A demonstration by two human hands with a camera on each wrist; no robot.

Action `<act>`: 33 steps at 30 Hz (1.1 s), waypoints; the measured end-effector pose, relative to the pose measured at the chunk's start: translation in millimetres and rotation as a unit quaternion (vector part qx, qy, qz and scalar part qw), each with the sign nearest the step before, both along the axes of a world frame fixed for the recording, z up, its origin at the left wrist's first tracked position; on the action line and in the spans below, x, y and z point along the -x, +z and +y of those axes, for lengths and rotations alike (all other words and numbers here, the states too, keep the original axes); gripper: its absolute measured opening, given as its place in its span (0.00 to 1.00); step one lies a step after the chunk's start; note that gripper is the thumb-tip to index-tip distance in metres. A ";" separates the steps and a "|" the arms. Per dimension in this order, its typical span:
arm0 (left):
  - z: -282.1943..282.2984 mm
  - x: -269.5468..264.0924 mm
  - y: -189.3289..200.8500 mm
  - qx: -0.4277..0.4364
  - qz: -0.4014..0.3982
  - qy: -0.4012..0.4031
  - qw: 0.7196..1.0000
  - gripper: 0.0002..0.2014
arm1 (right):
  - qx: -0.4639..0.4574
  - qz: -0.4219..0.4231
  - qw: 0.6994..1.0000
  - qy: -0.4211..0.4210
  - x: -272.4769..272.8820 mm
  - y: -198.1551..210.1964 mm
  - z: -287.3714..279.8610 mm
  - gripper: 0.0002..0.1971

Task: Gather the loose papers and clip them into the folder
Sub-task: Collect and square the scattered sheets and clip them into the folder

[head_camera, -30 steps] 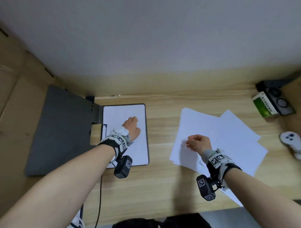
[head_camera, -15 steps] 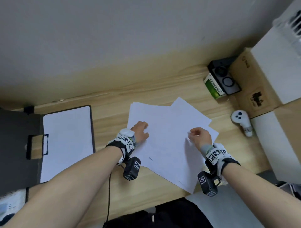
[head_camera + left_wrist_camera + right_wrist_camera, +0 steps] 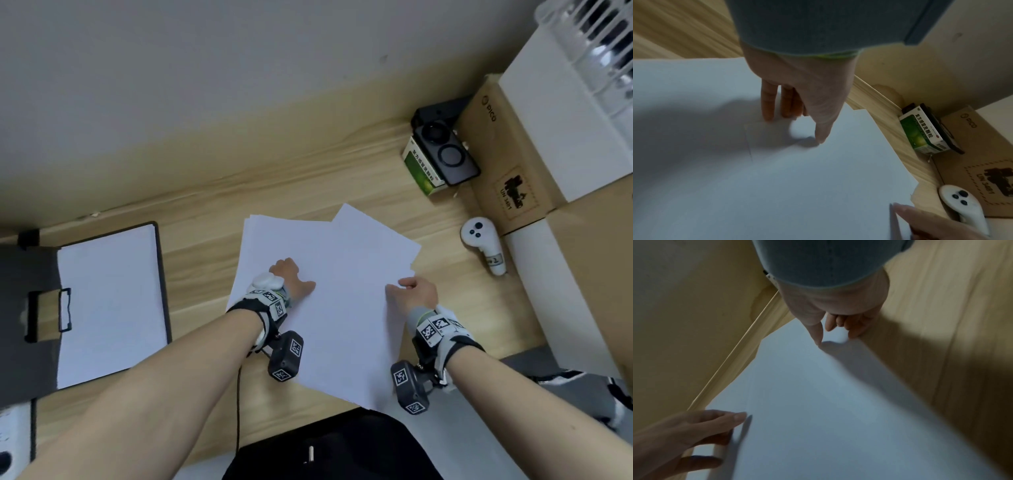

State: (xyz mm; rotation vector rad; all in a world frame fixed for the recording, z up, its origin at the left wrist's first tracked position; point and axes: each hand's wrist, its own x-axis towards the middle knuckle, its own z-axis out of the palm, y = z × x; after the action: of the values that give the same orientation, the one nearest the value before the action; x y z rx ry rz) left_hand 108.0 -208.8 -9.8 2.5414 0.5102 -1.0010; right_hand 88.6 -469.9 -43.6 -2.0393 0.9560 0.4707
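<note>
Papers (image 3: 346, 291) are lying fanned and skewed on the surface (image 3: 205, 267), well to the right of the open folder (image 3: 102, 308), which is already holding one sheet by its clip (image 3: 63, 310). You are working the gathering step: your left hand (image 3: 291, 279) is pressing fingertips onto the papers' left part, fingers bent but gripping nothing, while your right hand (image 3: 416, 291) is pinching their right edge. Next, by my reading, you are needing to square the sheets before carrying them over to the folder.
</note>
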 end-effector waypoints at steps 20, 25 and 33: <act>65.8 44.7 25.3 0.271 -0.117 0.263 0.918 0.14 | -0.156 -0.116 0.981 0.001 -18.3 21.7 57.7 0.17; 93.2 41.8 48.8 0.317 -0.173 0.297 0.884 0.13 | -0.248 -0.073 0.962 0.093 -24.6 42.9 83.7 0.16; 124.1 11.5 109.6 0.375 -0.227 0.310 0.843 0.23 | -0.283 -0.103 0.945 0.128 -70.5 107.4 137.1 0.14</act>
State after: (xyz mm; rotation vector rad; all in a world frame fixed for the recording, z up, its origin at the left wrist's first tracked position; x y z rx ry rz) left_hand 96.5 -84.7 99.8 1.6309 0.5874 -0.2429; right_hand 159.1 -332.8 63.8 -1.6425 0.3674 0.5781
